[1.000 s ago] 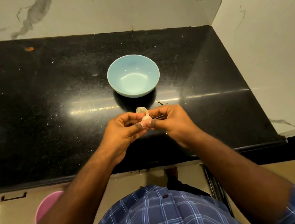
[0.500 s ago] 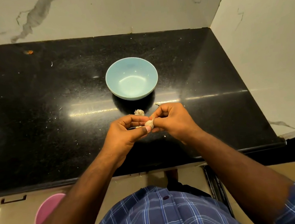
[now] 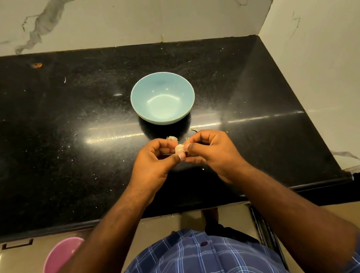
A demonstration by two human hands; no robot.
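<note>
Just in front of the blue bowl, the left hand and right hand both pinch a garlic clove between their fingertips.

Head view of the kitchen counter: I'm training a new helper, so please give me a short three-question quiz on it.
1. True or false: the light blue round glossy bowl holds peeled cloves.
2. The small pale garlic clove is held by: A) one hand and a knife; B) the left hand and right hand together, pinching it; C) nothing, it lies in the bowl.
3. Fill in: the bowl stands on the ____ polished stone counter.
Key: 1 false, it is empty; 2 B; 3 black.
</note>
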